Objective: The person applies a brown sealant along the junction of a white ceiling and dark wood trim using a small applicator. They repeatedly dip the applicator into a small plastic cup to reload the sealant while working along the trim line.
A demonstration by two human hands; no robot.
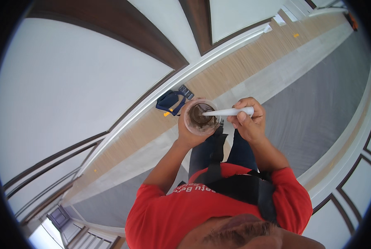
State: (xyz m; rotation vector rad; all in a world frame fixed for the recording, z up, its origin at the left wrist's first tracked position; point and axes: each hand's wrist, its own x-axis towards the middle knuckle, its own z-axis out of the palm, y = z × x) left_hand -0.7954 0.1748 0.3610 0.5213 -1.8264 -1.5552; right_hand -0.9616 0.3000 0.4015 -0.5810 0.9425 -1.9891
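Observation:
My left hand [186, 136] is wrapped round a clear plastic cup [202, 129] and holds it up in front of my body. Inside the cup is dark brown liquid [200, 118], with brown smears on the wall. My right hand [250, 120] pinches the thick end of a white tapered stick [227, 112] between thumb and fingers. The stick lies almost level, its thin end reaching over the cup's rim into the brown contents. What kind of tool it is, I cannot make out.
Beyond the cup, a dark blue bag [169, 101] and a small dark flat item [186, 91] lie on the wood-look floor [239, 62] by the wall. White wall panels [81, 79] with dark brown trim rise at the left. Grey floor [314, 99] stretches to the right.

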